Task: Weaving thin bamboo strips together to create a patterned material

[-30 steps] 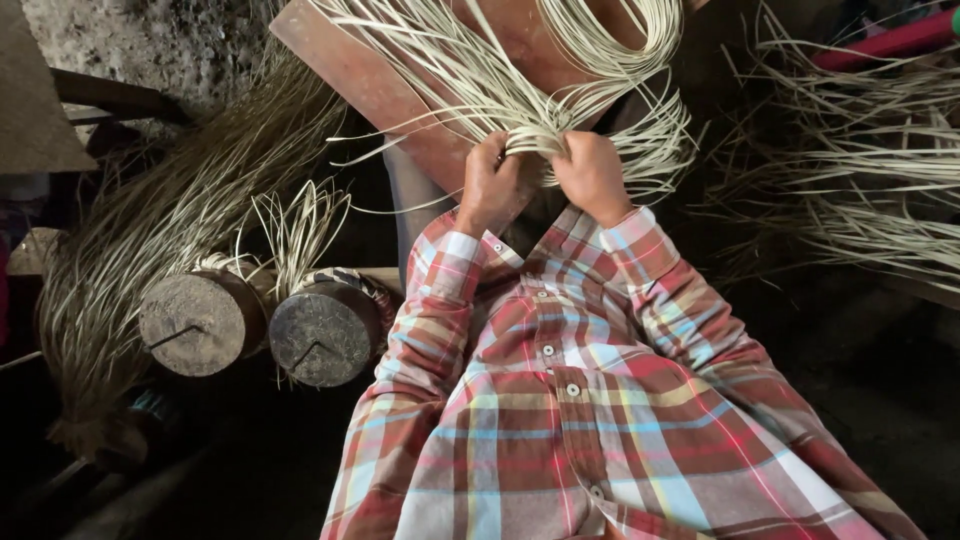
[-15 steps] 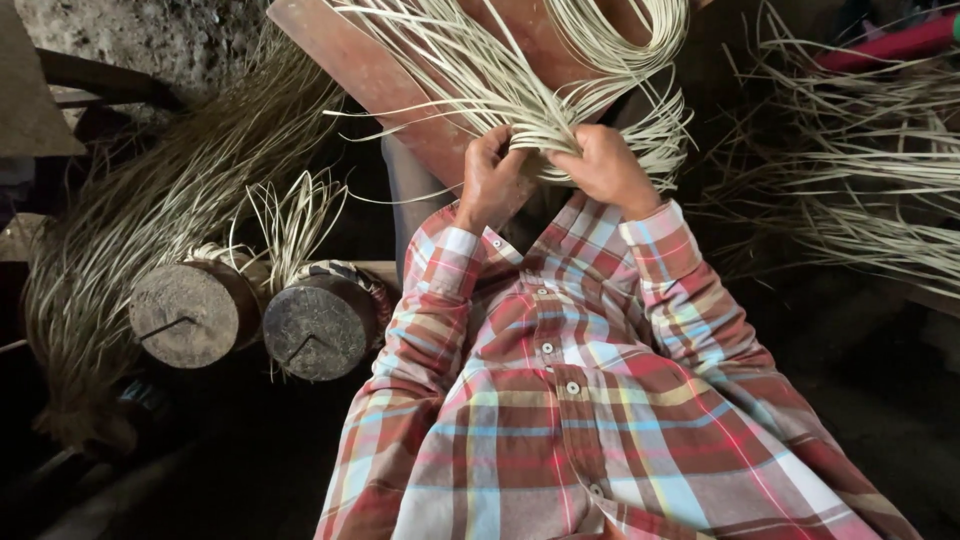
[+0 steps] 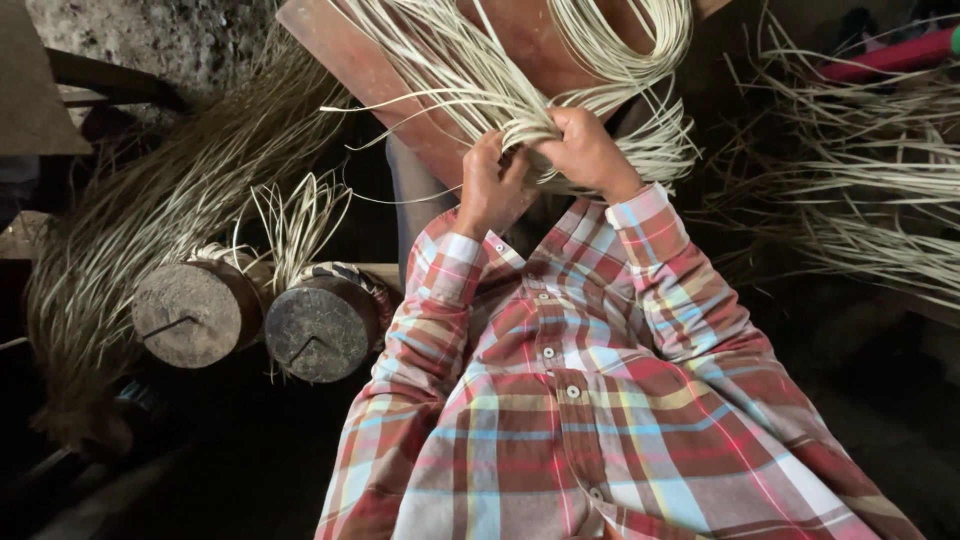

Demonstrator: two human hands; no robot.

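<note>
Cane strips [image 3: 500,100] bunched between both fists, left hand [image 3: 490,190] and right hand [image 3: 585,150] clenched on them, side by side

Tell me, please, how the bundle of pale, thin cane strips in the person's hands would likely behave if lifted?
The bundle of pale cane strips would probably flop, since its strands curve and droop around both hands. It looks light, being thin. Loose ends splay out, so strands may slip free.

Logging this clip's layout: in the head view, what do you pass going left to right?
Lighter round log end → darker round log end → left hand → right hand, both gripping the pale cane strips → loose strip pile at far right.
</note>
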